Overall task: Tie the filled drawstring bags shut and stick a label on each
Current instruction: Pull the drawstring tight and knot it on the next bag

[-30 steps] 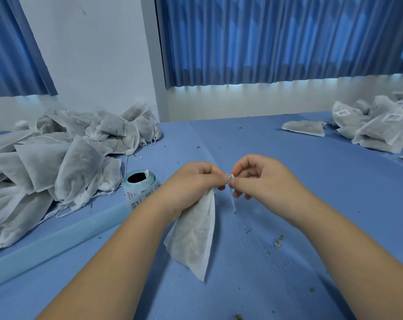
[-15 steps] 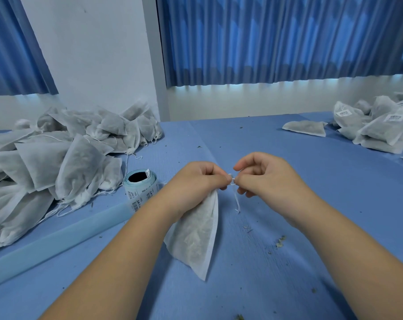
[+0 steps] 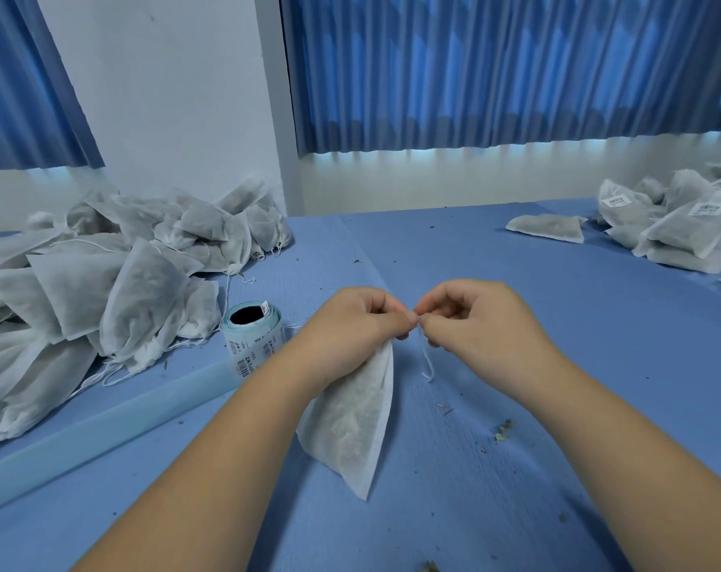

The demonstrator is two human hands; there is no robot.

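I judge mid-knot: left hand [image 3: 358, 324] grips the bag [image 3: 350, 423] by its neck, right hand [image 3: 474, 319] pinches its string [image 3: 426, 361], over tabletop centre. No label yet; unlabelled pile [image 3: 102, 291] left edge, labelled pile [image 3: 680, 229] far right corner

The label roll [image 3: 251, 334] bears barcodes, print unreadable.

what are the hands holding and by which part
The left hand grips the drawstring bag at its gathered neck; the right hand pinches its string beside the neck.
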